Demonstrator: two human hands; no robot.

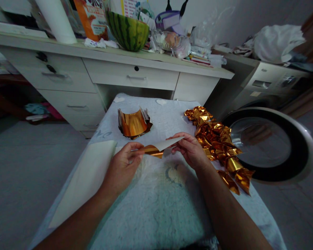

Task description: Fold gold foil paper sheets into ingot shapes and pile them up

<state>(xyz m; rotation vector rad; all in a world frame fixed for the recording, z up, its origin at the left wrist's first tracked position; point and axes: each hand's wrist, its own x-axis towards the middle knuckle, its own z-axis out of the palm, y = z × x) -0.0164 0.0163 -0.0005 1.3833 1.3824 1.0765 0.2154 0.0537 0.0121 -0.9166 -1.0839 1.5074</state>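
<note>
Between my two hands is a sheet of shiny gold foil paper [153, 151] with a white back, bent so that both faces show. My left hand [126, 163] pinches its left end between thumb and fingers. At the right end, my right hand [189, 148] grips the white side near a pointed corner. Just beyond them stands a curved stack of gold foil sheets [133, 124] on the cloth-covered table [151, 215]. To the right of my right hand lies a pile of folded gold foil pieces [214, 135].
A white sheet [86, 180] lies along the table's left side. Behind stands a white desk [135, 78] bearing a cut watermelon [127, 31], an orange snack bag [91, 21] and plastic clutter. An open washing machine door [271, 144] hangs close to the table's right edge.
</note>
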